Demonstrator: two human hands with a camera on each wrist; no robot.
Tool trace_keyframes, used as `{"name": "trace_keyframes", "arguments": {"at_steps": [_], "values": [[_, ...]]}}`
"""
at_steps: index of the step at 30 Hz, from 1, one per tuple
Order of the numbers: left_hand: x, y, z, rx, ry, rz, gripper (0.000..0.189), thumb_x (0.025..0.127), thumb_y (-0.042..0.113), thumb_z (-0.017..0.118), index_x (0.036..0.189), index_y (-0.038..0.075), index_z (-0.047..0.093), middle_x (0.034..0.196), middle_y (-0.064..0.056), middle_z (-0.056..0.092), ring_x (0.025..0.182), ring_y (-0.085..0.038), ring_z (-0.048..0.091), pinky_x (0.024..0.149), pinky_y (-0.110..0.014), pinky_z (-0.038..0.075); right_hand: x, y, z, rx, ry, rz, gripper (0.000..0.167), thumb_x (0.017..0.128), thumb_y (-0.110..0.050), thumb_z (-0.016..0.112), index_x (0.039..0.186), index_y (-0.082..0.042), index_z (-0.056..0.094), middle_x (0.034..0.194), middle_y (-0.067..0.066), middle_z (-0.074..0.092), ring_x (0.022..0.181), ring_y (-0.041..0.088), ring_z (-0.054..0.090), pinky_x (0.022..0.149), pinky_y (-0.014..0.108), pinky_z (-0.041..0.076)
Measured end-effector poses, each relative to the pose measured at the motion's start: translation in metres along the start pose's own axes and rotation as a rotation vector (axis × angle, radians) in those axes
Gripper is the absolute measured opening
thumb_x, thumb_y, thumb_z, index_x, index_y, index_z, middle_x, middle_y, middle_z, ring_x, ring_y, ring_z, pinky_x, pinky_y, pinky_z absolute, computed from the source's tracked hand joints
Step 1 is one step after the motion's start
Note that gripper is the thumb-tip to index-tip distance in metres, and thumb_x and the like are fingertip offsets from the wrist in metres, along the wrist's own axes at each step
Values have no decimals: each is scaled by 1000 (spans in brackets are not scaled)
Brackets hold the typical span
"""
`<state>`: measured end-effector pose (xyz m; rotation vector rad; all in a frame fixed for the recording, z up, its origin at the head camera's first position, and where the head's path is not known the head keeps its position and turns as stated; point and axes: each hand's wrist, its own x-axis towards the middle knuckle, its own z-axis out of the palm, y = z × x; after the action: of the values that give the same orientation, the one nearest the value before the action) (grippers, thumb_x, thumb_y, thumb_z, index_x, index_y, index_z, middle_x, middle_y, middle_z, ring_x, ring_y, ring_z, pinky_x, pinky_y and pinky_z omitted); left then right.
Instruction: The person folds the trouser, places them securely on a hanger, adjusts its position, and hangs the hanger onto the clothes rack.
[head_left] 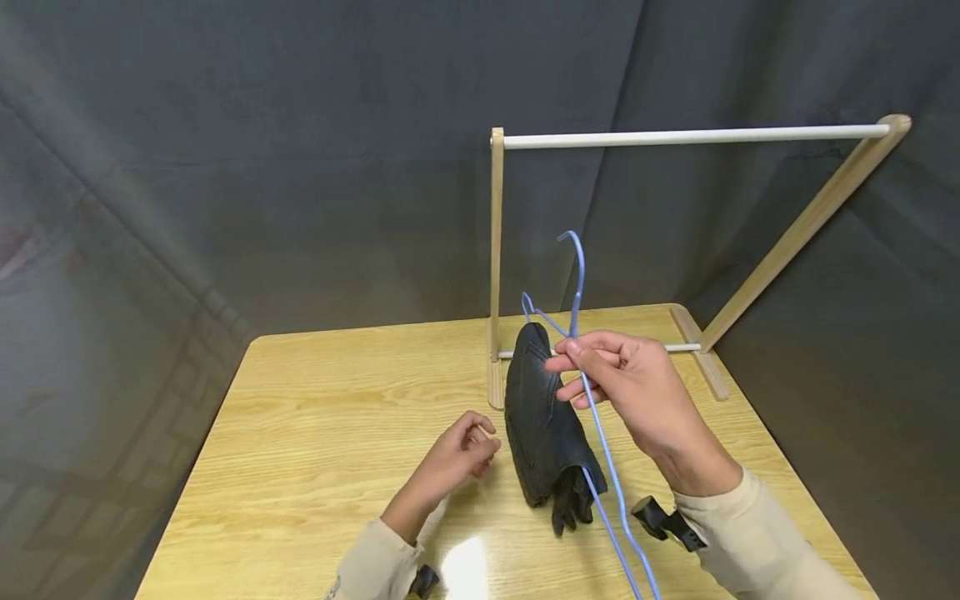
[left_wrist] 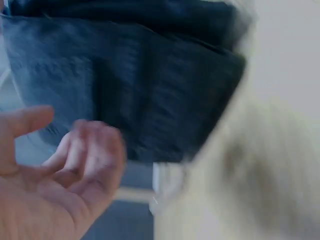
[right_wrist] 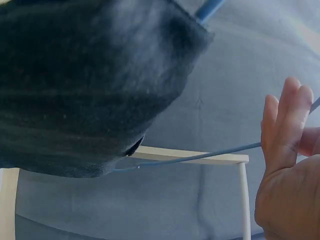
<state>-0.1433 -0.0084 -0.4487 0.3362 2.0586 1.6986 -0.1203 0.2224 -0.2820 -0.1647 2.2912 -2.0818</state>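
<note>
My right hand (head_left: 630, 379) pinches a blue wire clothes hanger (head_left: 617, 483) just below its hook, between thumb and fingers. Draped over the hanger's lower wire is a folded dark garment (head_left: 536, 417), its loose end hanging low over the table. To the garment's left, my left hand (head_left: 457, 457) has its fingers loosely bent around nothing. In the left wrist view, seams show on the denim-like garment (left_wrist: 135, 90), above and beyond the left hand (left_wrist: 75, 185). The right wrist view shows the garment (right_wrist: 90, 85) from below and the right hand (right_wrist: 287, 165) at the wire.
A clothes rack with wooden posts (head_left: 496, 250) and a white top bar (head_left: 697, 136) stands at the back right of the wooden table (head_left: 322, 417). A thinner white bar (head_left: 681, 347) joins its feet low down. Grey cloth (head_left: 337, 167) hangs behind and beside the table.
</note>
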Motion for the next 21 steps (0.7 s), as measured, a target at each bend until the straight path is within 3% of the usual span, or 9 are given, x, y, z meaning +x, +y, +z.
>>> {"name": "trace_keyframes", "arguments": {"at_steps": [2, 4, 6, 9, 13, 21], "values": [[-7, -15, -10, 195, -7, -14, 38, 98, 31, 62, 124, 5, 54, 104, -9, 61, 93, -21, 61, 78, -41, 56, 2, -3, -4, 2, 5, -13, 33, 99, -21, 62, 112, 9, 65, 92, -3, 78, 66, 12, 74, 61, 26, 60], [-16, -31, -19, 419, -9, -39, 49, 95, 38, 66, 131, 6, 54, 127, -15, 56, 118, -33, 55, 92, -58, 51, 5, -6, -9, 9, 10, -31, 28, 99, -20, 62, 110, 6, 67, 92, -3, 78, 66, 10, 73, 60, 24, 60], [-26, -45, -27, 627, -6, -76, 69, 86, 43, 75, 139, 7, 50, 147, -22, 42, 137, -49, 37, 98, -77, 38, 9, -10, -14, 19, 20, -52, 22, 99, -18, 62, 107, 1, 69, 91, -4, 78, 65, 9, 72, 59, 22, 59], [-38, -65, -33, 852, -4, -151, 101, 69, 46, 85, 152, 12, 38, 163, -26, 14, 145, -64, 4, 89, -93, 13, 16, -17, -21, 51, 41, -79, 16, 99, -18, 62, 103, -5, 70, 90, -4, 78, 63, 8, 72, 57, 20, 57], [-45, -84, -35, 937, 5, -194, 119, 58, 47, 87, 157, 20, 28, 166, -23, 1, 144, -65, -8, 84, -94, 2, 27, -28, -29, 88, 58, -91, 18, 98, -21, 64, 103, -4, 70, 90, -2, 79, 63, 8, 72, 56, 19, 57], [-43, -92, -31, 949, 26, -180, 118, 55, 49, 86, 156, 25, 30, 167, -21, 4, 144, -65, -7, 84, -94, 0, 51, -46, -50, 55, 125, -85, 26, 96, -26, 67, 108, -4, 70, 91, -3, 79, 64, 9, 72, 59, 19, 57]]}}
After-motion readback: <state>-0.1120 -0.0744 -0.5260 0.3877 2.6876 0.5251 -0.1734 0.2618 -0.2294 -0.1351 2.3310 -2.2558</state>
